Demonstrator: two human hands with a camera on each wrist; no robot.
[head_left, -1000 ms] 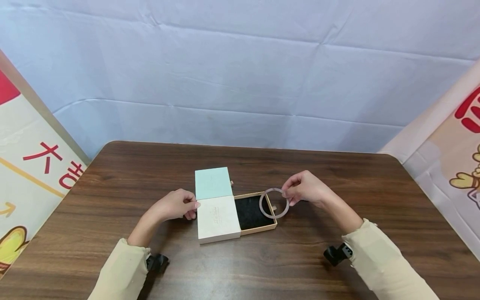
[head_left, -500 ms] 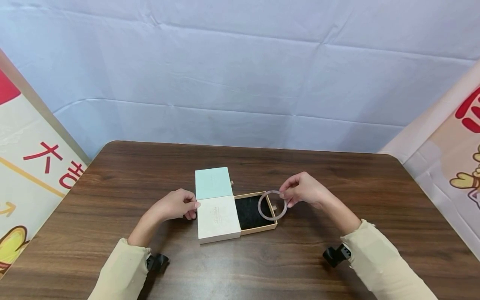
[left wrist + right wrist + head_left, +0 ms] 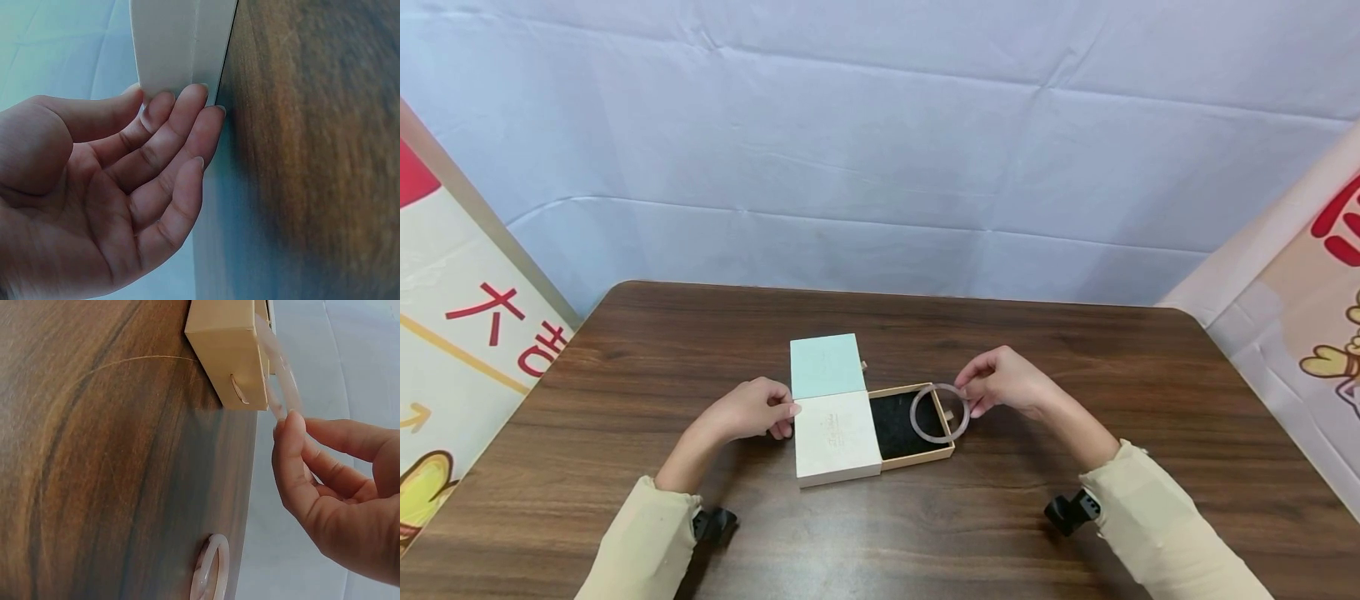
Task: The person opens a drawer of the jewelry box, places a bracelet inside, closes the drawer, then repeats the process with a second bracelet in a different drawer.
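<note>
A white drawer box (image 3: 837,437) lies on the table, its black-lined drawer (image 3: 901,423) pulled out to the right. My left hand (image 3: 752,411) holds its left end; in the left wrist view the thumb meets the upper edge and curled fingertips touch the end face of the box (image 3: 178,47). Over the right part of the drawer, my right hand (image 3: 1003,382) pinches a pale, translucent bangle (image 3: 917,425) between thumb and fingers, tilted above the rim. In the right wrist view, a second bangle (image 3: 199,584) rests on the table; the head view does not show it.
Directly behind the white box sits a mint-green box (image 3: 825,367) with a small pull tab on its right side. A ribbon loop (image 3: 237,389) hangs from the drawer's front. Beyond the brown wooden table (image 3: 700,321) hangs a pale cloth (image 3: 865,150).
My right hand has moved slightly left and nearer, lowering the bangle further over the drawer. The left hand and both boxes have stayed put.
</note>
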